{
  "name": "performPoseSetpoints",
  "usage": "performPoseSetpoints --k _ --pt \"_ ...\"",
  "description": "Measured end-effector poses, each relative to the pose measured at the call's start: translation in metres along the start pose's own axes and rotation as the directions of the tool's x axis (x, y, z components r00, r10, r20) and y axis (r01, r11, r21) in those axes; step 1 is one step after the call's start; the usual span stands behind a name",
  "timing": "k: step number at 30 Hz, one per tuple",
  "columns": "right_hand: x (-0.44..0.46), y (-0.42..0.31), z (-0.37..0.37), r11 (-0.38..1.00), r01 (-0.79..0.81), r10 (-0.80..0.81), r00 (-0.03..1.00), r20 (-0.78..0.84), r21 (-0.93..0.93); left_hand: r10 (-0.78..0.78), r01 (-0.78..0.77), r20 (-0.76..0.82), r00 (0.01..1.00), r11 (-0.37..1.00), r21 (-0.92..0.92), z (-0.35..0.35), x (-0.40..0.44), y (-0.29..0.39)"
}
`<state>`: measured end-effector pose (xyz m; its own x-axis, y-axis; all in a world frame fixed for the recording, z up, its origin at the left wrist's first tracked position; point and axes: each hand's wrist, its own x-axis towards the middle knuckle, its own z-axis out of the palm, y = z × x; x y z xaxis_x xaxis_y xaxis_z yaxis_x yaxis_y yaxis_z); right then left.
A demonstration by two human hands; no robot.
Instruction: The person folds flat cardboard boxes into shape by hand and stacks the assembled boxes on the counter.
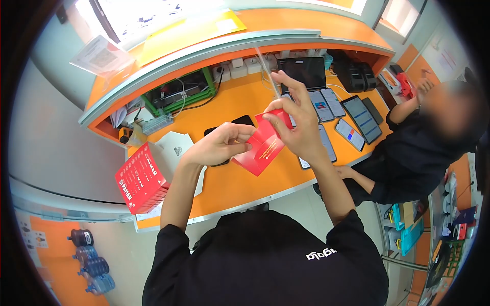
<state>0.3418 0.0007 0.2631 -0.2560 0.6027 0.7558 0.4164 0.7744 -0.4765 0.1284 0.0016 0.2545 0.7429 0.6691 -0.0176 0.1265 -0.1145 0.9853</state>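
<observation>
Above the orange desk I hold a red paper envelope (261,155) with small gold print. My left hand (219,144) pinches its left edge between thumb and fingers. At its upper right, my right hand (298,115) grips it with the thumb in front. A thin clear sheet (269,74), seen nearly edge-on, rises from between the right hand's fingers. Behind the left hand, a black phone (244,121) lies on the desk, partly hidden by that hand and the envelope.
A red box (142,179) with white lettering stands at the desk's left, beside a white sheet (175,145). Several phones (350,133) and a tablet (361,120) lie at right, near a black laptop (302,72). Another person (423,148) sits at the right.
</observation>
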Motion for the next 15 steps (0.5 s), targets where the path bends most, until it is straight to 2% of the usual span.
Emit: performPoseSetpoints --k 4,6,8,10,12,15 --pt "0.001 0.000 -0.006 0.999 0.054 -0.053 0.995 0.088 -0.006 -0.018 0.018 0.017 1.000 1.000 -0.026 0.003 -0.001 0.000" --pt "0.001 0.004 -0.008 0.994 0.101 -0.106 0.985 0.133 0.045 0.013 -0.013 -0.029 0.999 1.000 0.016 0.008 -0.001 0.003" --pt "-0.006 0.004 -0.005 0.992 0.120 -0.125 0.970 0.211 0.034 -0.093 0.099 -0.082 0.992 0.992 0.075 0.006 -0.002 -0.004" --pt "-0.010 0.003 -0.004 0.993 0.120 -0.116 0.953 0.279 0.003 -0.005 0.028 -0.147 0.989 0.987 0.161 0.000 -0.002 -0.031" --pt "-0.012 0.002 -0.005 0.994 0.082 -0.057 0.958 0.281 -0.075 0.001 0.000 -0.223 0.975 1.000 0.002 0.014 0.003 -0.020" --pt "-0.023 0.007 -0.001 0.995 0.022 0.009 0.951 0.309 -0.097 -0.025 0.039 -0.141 0.990 0.995 0.091 0.012 0.005 -0.020"
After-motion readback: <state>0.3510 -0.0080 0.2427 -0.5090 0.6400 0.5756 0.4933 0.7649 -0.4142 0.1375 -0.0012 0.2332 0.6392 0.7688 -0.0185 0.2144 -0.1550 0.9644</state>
